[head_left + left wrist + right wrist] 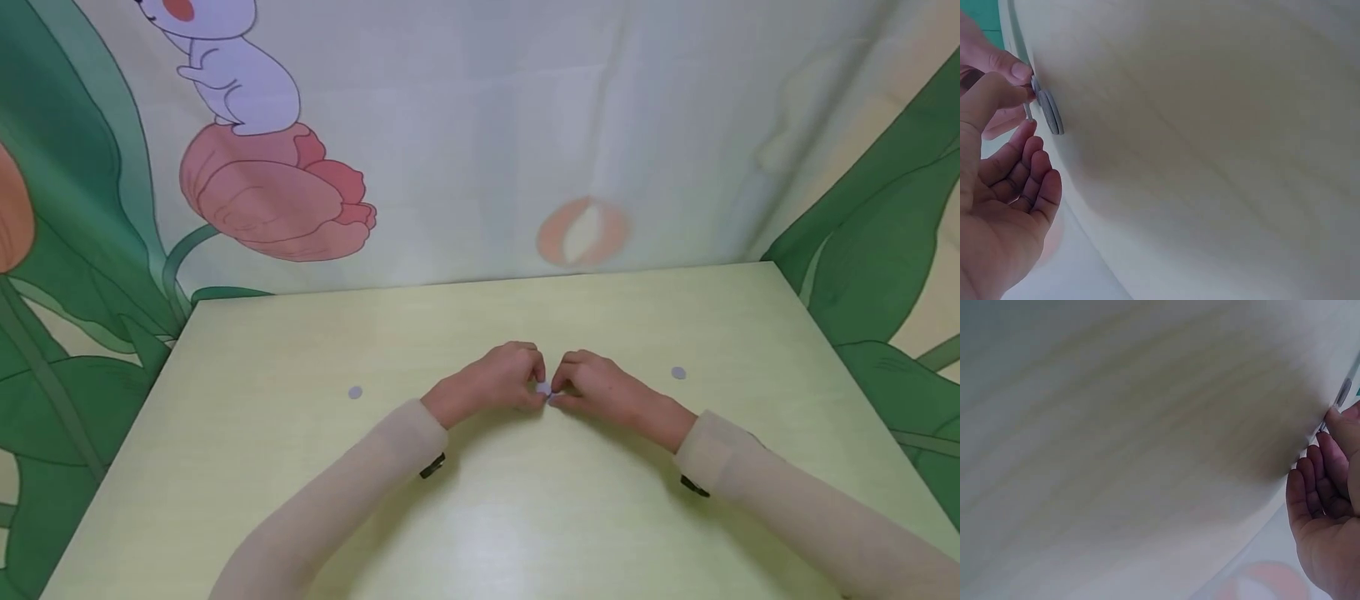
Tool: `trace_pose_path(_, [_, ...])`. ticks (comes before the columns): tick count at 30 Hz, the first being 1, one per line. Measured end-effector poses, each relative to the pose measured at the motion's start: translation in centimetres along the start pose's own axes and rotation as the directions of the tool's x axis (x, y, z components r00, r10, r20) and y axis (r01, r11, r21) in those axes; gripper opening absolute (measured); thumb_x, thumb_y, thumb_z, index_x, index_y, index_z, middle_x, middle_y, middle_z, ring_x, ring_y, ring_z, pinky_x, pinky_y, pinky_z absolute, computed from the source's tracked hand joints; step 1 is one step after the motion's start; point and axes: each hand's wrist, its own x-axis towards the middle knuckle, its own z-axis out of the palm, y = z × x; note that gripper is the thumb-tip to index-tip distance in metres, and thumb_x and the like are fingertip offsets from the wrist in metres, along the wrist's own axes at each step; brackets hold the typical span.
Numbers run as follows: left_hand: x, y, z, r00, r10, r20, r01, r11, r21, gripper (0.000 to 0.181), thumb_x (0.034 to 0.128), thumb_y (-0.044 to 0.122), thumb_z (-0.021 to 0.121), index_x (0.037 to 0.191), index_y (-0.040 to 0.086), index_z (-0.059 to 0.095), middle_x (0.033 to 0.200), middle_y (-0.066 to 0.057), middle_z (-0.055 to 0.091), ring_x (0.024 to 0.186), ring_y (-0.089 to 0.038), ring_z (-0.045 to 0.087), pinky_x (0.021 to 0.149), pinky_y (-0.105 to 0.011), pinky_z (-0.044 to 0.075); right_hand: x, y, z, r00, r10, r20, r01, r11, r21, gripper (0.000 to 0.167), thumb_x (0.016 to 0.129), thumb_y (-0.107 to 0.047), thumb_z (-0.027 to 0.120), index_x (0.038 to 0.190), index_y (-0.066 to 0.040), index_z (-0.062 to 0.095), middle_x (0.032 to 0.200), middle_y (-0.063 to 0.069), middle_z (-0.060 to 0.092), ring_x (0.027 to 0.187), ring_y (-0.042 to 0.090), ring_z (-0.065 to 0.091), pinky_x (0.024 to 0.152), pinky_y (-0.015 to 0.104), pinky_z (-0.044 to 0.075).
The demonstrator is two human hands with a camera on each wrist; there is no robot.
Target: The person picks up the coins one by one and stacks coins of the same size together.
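Both hands meet near the middle of the table, their fingertips almost touching. My left hand pinches a thin grey disc by its edge between thumb and forefinger. My right hand faces it and pinches a small thin piece, apparently another grey disc, mostly covered by the fingers. In the left wrist view, grey discs lie against each other on the table just beside the fingertips. From the head, a pale disc shows between the two hands. In the right wrist view, a grey disc appears beyond the right thumb.
One flat grey-lilac disc lies on the table to the left, and a similar disc lies to the right. The pale wooden table ends at a printed cloth behind it.
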Motion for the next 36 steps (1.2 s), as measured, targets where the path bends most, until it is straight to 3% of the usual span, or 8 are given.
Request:
trace_pose_path(6, [0.4, 0.1, 0.4, 0.999, -0.014, 0.053, 0.015, 1.0, -0.018, 0.02, 0.0888, 0.02, 0.076, 0.099, 0.002, 0.071, 0.092, -0.002, 0.063, 0.084, -0.014, 0.055, 0.074, -0.024, 0.048, -0.4, -0.1, 0.0, 1.0, -0.004, -0.023, 0.004, 0.999, -0.034, 0.008, 0.09, -0.013, 0.078, 0.093, -0.006, 0.076, 0.091, -0.001, 0.064, 0.086, 0.016, 0.061, 0.076, 0.026, 0.054])
trace_pose_path(24, [0.4, 0.6, 0.7, 0.999, -0.018, 0.03, 0.02, 0.999, -0.05, 0.017, 0.0905, 0.017, 0.075, 0.099, 0.002, 0.071, 0.093, -0.003, 0.062, 0.086, -0.016, 0.056, 0.077, -0.024, 0.047, -0.5, 0.1, 0.0, 1.0, 0.011, -0.022, -0.012, 1.0, -0.024, 0.008, 0.09, -0.011, 0.078, 0.095, -0.004, 0.076, 0.093, 0.002, 0.067, 0.09, 0.02, 0.063, 0.08, 0.031, 0.055])
trace_pose_path(31, [0.9, -0.2, 0.4, 1.0, -0.01, -0.005, 0.009, 0.997, -0.074, 0.014, 0.0897, 0.016, 0.076, 0.095, 0.004, 0.071, 0.088, -0.002, 0.061, 0.081, -0.014, 0.054, 0.074, -0.024, 0.046, -0.6, 1.2, -1.0, 0.998, 0.054, -0.043, -0.058, 0.994, -0.093, 0.024, 0.088, -0.018, 0.081, 0.107, -0.006, 0.072, 0.1, 0.003, 0.067, 0.096, 0.024, 0.061, 0.085, 0.038, 0.053])
trace_pose_path(36, [0.7, -0.6, 0.6, 0.999, -0.039, -0.01, 0.037, 0.991, -0.13, 0.015, 0.0884, 0.017, 0.077, 0.093, 0.004, 0.071, 0.086, -0.001, 0.061, 0.076, -0.012, 0.053, 0.07, -0.022, 0.045, -2.2, 2.8, -3.0, 0.987, 0.135, -0.084, -0.143, 0.985, -0.099, 0.034, 0.088, -0.016, 0.081, 0.118, -0.006, 0.068, 0.105, 0.006, 0.067, 0.1, 0.025, 0.062, 0.085, 0.042, 0.054])
